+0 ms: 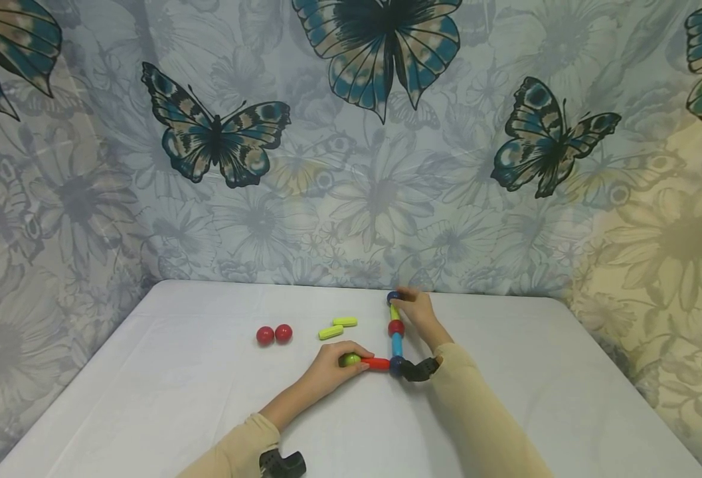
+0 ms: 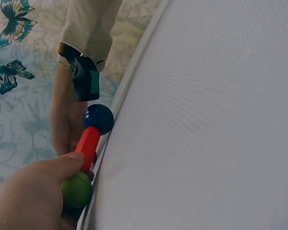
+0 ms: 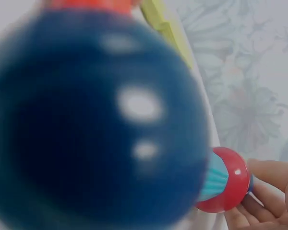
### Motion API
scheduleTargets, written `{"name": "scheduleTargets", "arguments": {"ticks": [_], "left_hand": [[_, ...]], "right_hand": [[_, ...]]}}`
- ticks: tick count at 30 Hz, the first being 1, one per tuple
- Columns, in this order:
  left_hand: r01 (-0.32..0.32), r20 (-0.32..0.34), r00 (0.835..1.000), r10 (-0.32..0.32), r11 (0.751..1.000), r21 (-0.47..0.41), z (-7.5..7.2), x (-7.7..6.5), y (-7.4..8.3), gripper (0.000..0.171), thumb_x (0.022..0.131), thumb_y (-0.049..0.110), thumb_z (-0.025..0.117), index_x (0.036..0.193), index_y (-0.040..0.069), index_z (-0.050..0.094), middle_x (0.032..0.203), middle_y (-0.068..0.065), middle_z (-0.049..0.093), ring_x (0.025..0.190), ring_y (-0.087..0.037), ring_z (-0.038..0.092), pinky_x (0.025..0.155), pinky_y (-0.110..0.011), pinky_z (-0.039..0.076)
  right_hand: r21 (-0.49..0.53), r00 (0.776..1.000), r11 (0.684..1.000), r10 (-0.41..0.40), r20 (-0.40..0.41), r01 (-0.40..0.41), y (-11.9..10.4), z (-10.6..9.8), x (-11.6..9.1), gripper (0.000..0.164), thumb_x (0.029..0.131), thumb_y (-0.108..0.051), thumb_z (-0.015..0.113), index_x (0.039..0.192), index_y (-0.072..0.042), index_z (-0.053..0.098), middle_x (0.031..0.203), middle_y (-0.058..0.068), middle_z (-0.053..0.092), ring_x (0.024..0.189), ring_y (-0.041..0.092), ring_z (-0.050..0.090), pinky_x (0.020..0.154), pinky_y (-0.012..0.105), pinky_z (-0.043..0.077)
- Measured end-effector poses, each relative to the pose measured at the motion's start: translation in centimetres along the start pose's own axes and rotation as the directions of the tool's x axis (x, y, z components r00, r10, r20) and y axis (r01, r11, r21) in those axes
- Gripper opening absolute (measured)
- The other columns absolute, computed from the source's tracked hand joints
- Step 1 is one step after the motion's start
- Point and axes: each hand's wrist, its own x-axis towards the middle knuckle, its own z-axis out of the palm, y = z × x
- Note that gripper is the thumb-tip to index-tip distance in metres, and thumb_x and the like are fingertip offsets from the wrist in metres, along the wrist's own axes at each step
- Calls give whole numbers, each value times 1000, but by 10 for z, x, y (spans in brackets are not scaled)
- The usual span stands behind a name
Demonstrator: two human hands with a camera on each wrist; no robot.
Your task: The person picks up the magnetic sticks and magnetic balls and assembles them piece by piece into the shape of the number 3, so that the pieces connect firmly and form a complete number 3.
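An L-shaped chain of toy rods and balls lies on the table. My left hand (image 1: 328,366) grips its left end, a green ball (image 2: 77,190) and a red rod (image 2: 88,146); the thumb lies on the rod. That rod meets a blue corner ball (image 1: 396,365), which fills much of the right wrist view. From the corner a light blue rod (image 1: 396,344) runs away to a red ball (image 1: 396,327), then a yellow-green rod (image 1: 394,312). At the far end my right hand (image 1: 420,315) pinches another blue ball (image 1: 393,297).
Two loose red balls (image 1: 265,336) sit side by side at the left. Two loose yellow-green rods (image 1: 331,332) lie between them and the chain. The white-covered table (image 1: 147,392) ends at a butterfly-patterned cloth (image 1: 380,199) behind.
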Motion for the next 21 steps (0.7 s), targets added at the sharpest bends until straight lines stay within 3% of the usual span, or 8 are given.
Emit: {"name": "scheduleTargets", "arguments": {"ticks": [9,16,21], "left_hand": [[-28,-3,1000,28,1000,-1,1,0,-1,18,90,21,70,108,20,73,108,3,74,104,-10,63,93,-24,49],[-10,-2,1000,10,1000,-22,1,0,-1,18,90,20,71,108,20,73,108,4,74,106,-16,64,93,-24,48],[21,2,1000,-20,1000,-8,1,0,0,18,89,20,71,107,21,74,107,6,74,103,-10,62,92,-23,48]], "right_hand": [[69,999,997,-22,33,20,10,-1,-18,65,95,-21,61,150,1,32,156,21,33,146,36,29,118,47,28],[51,998,997,-65,25,63,17,-1,-33,63,94,-20,62,147,1,37,153,23,38,144,37,34,117,49,30],[74,997,995,-73,26,71,24,0,-44,61,94,-20,64,146,-1,40,151,22,41,142,37,37,117,50,30]]}}
